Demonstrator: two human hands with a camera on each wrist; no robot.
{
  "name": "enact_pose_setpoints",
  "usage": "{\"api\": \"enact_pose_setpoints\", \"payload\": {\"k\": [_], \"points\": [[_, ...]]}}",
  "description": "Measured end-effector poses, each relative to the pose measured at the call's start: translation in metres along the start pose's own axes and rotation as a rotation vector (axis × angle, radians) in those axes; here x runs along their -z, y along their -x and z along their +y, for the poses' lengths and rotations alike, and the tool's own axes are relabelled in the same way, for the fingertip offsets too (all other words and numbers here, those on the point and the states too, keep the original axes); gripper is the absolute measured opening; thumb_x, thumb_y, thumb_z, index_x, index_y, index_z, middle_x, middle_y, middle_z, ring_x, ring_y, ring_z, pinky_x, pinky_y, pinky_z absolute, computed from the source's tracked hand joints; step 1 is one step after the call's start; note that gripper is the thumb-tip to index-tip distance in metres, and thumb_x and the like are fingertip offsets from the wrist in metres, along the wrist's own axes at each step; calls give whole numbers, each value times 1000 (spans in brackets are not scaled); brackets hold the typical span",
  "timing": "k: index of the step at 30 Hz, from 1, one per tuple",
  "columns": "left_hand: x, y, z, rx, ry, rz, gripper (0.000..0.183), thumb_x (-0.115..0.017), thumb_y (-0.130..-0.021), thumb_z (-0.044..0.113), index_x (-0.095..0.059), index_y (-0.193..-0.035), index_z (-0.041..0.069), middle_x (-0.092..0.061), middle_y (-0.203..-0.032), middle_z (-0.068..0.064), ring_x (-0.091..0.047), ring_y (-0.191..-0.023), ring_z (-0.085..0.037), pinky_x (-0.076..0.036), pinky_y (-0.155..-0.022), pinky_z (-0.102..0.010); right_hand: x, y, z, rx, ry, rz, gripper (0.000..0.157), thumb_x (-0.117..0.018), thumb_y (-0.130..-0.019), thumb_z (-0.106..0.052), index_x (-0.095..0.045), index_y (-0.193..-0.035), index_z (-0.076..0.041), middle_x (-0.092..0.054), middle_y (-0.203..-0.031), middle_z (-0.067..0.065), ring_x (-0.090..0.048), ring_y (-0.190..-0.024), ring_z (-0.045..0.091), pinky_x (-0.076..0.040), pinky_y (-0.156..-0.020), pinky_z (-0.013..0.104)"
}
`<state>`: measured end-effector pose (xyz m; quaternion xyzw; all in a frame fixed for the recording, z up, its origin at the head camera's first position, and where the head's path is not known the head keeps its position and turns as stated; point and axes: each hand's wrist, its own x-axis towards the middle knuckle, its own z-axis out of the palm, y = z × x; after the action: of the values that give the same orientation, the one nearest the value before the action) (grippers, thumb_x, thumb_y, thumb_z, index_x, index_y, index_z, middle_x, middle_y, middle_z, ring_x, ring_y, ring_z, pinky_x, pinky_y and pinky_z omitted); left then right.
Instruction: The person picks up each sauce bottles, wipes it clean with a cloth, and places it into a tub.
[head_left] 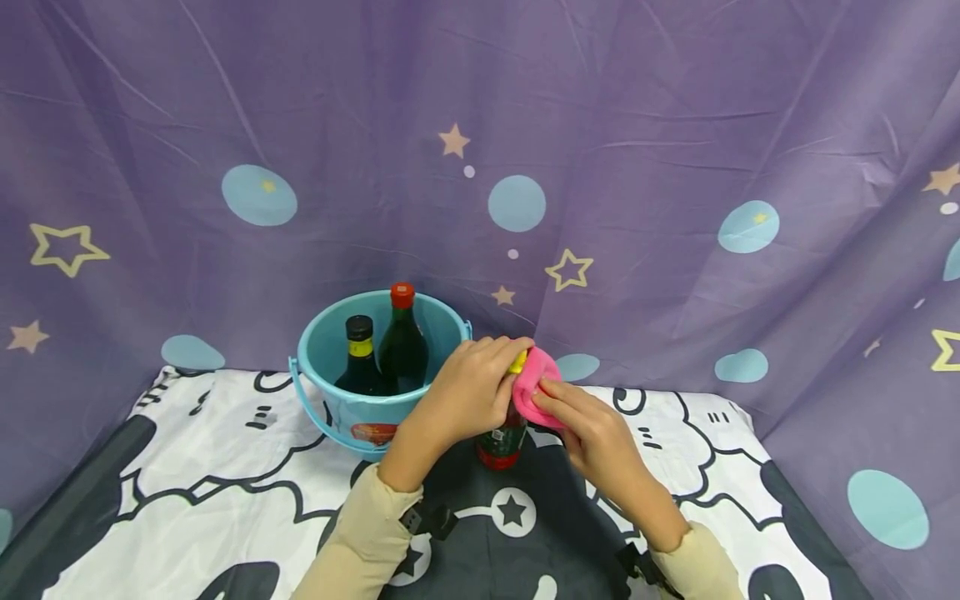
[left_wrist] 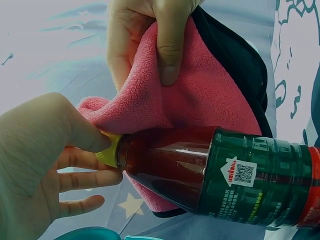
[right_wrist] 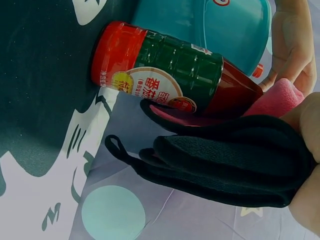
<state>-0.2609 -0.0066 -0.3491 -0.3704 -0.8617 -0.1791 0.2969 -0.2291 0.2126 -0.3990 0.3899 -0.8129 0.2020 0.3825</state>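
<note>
A tomato sauce bottle [head_left: 501,443] with a green label and red base stands upright on the printed cloth. At its neck, my left hand [head_left: 467,390] pinches the yellow cap [left_wrist: 108,152] between thumb and forefinger, while its other fingers stretch beside the neck. My right hand [head_left: 600,433] grips a folded towel [head_left: 534,385], pink on one face and dark on the other. The towel's pink face lies against the bottle's shoulder and neck in the left wrist view. In the right wrist view its dark folds [right_wrist: 220,160] hang beside the bottle, with a small hanging loop.
Left of the bottle stands a light blue bucket [head_left: 311,350] with a handle. Inside it are a black-capped bottle [head_left: 362,371] and a red-capped bottle [head_left: 403,346]. Behind everything hangs a purple curtain [head_left: 637,275] with stars and dots.
</note>
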Motion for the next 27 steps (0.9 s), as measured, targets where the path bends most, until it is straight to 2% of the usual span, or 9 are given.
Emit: {"api": "enact_pose_setpoints", "payload": {"k": [6, 27], "points": [[1, -1, 1, 1, -5, -11, 45, -68, -91, 14, -63, -134, 7, -72, -111, -5, -67, -93, -21, -56, -82, -36, 1, -1, -1, 25, 11, 17, 60, -69, -65, 24, -76, -117, -6, -73, -124, 13, -72, -110, 33, -57, -90, 48], [1, 0, 1, 17, -6, -51, 45, -69, -92, 15, -61, -136, 8, -71, -111, -4, -66, -94, -20, -56, -85, -37, 1, 1, 0, -5, 33, -38, 55, -73, -64, 24, -79, -110, -5, -74, -121, 12, -72, -109, 32, -58, -91, 47]]}}
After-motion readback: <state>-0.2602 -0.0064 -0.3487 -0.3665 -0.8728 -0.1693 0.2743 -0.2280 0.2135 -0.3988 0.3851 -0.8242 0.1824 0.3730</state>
